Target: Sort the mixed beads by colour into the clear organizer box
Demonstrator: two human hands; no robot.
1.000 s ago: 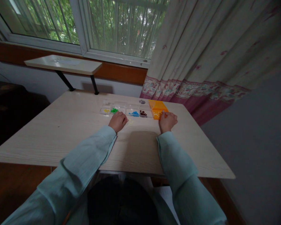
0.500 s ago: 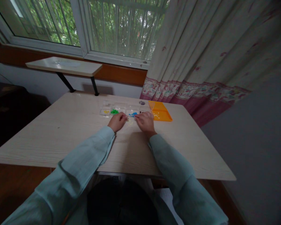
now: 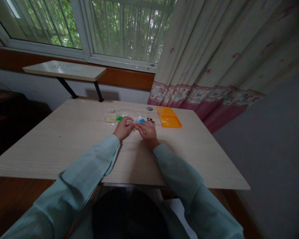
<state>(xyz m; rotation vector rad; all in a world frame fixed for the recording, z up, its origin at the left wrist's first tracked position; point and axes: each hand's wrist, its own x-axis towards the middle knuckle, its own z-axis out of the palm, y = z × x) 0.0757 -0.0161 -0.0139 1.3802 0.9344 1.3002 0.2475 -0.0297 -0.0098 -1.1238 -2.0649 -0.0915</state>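
Note:
My left hand [image 3: 124, 128] and my right hand [image 3: 147, 132] meet at the fingertips over the table, in front of a row of small clear plastic boxes. Both are closed in a pinch; whatever lies between the fingers is too small to name. Small yellowish pieces [image 3: 136, 129] show just below the fingertips. Beyond the hands, the boxes hold yellow pieces [image 3: 111, 119], green pieces [image 3: 119, 118], blue pieces [image 3: 141, 121] and dark brown pieces [image 3: 150, 120]. The right hand partly covers the blue and brown ones.
An open orange tray [image 3: 171, 123] with small white pieces in it stands right of the boxes. A round dark grey disc [image 3: 149, 109] lies behind them. At the table's back left rises a small shelf [image 3: 64, 70] on black legs. A curtain [image 3: 189, 76] hangs behind the right side.
My right hand has moved left until its fingertips meet those of my left hand. The brown pieces are now more exposed. The whole view has shifted slightly.

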